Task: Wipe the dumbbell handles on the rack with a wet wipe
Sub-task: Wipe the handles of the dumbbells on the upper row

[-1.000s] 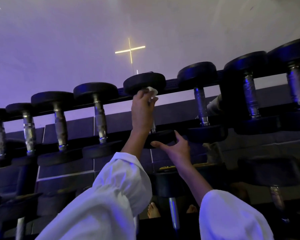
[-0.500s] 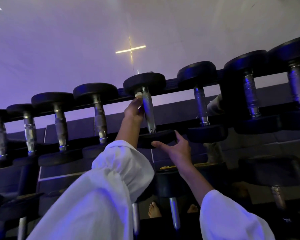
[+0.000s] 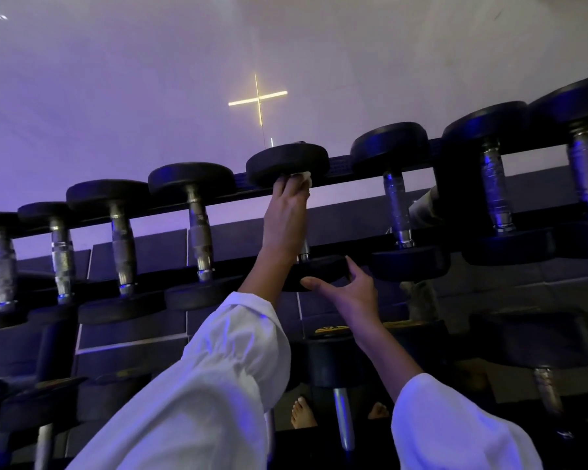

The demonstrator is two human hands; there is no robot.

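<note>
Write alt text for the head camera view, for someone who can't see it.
A left hand wraps a white wet wipe round the top of one dumbbell handle on a rack, while the open right hand rests at that dumbbell's lower head.

Dim violet light, a bright cross-shaped lamp (image 3: 258,98) glaring overhead, wide-angle bending at the edges.

This is a gym's free-weight area. A long tiered rack (image 3: 341,168) carries a row of black round-headed dumbbells (image 3: 190,178) with knurled metal handles. Heavier ones (image 3: 537,344) sit on a tier below, under violet light and a glowing cross-shaped lamp (image 3: 258,98).
</note>
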